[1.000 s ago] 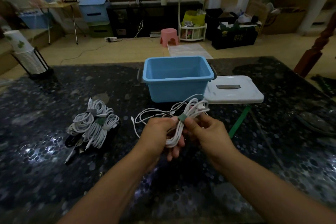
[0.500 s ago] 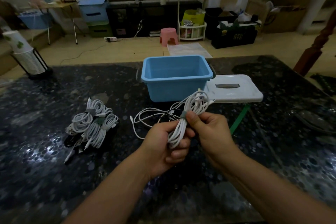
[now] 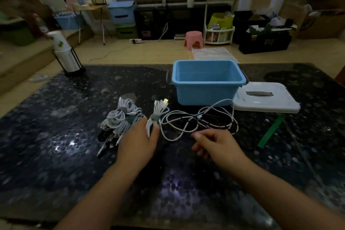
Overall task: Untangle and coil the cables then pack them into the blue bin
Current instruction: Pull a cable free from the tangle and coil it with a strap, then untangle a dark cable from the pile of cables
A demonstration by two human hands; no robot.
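On table (image 3: 56,136), coiled cable (image 3: 155,115) points toward bin (image 3: 206,91).

A coiled white cable bundle (image 3: 156,116), cinched by a grey-green strap, lies on the dark table with its gold USB plug pointing toward the blue bin (image 3: 208,82). Left of it sits a pile of strapped white coils (image 3: 122,117) on some black cable. To its right sprawls a loose tangle of white and black cables (image 3: 201,120). The bin stands open and upright behind them.
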